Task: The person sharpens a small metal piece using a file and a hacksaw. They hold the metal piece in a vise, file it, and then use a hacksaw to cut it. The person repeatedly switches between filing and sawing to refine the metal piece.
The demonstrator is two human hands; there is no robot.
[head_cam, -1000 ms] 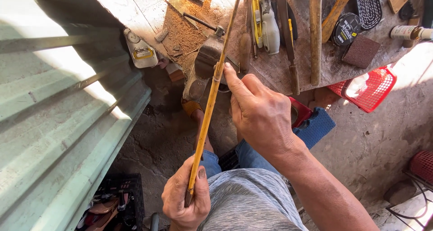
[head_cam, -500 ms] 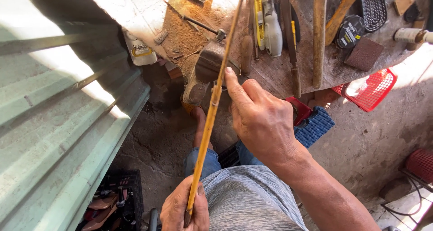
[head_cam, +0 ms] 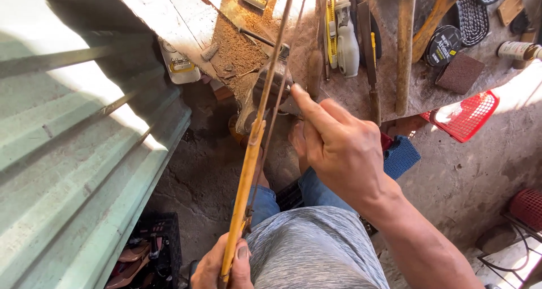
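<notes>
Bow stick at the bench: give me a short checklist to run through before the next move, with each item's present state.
1. Left hand grips the lower end of the bow stick: ok.
2. Right hand has its fingertip on the string: ok.
3. String taut along the stick: cannot tell.
4. Stick's upper end in view: not ok, cut off at the frame's top.
5. Stick clear of the vise: cannot tell.

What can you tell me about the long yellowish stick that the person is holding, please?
The stick is a long, slim, yellow-tan rod, wood or cane by its look, with a thin string running close beside it like a bow. It slants from the left hand, which grips its lower end, up past the vise at the sawdust-strewn workbench edge and out of the frame. The right hand reaches toward the string at mid-length; contact is unclear.
</notes>
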